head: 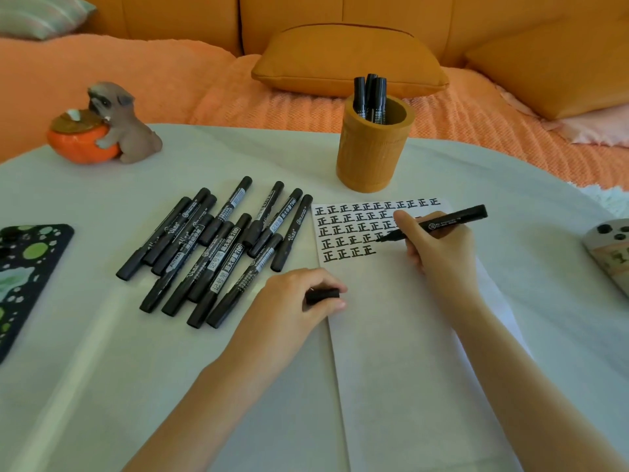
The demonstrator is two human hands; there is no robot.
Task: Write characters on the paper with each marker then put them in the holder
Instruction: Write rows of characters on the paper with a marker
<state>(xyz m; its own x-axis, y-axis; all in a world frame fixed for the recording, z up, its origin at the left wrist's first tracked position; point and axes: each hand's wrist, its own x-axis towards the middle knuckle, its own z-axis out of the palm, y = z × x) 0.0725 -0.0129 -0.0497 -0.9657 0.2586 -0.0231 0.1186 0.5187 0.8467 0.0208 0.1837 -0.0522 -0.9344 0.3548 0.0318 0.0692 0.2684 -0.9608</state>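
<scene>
While the uncapped marker [439, 223] slants low with its tip at the paper [401, 335], close beside the rows of bold black characters, the writing step looks to be in hand. The right hand [439, 253] pinches its barrel in a pen grip. The left hand [296, 298], at the sheet's left edge, curls round the cap [322, 296]. Next, I judge, come recapping and a reach to the holder [371, 155] just beyond the sheet, where three markers [371, 97] stand. A pile of capped markers [218, 253] waits on the left.
</scene>
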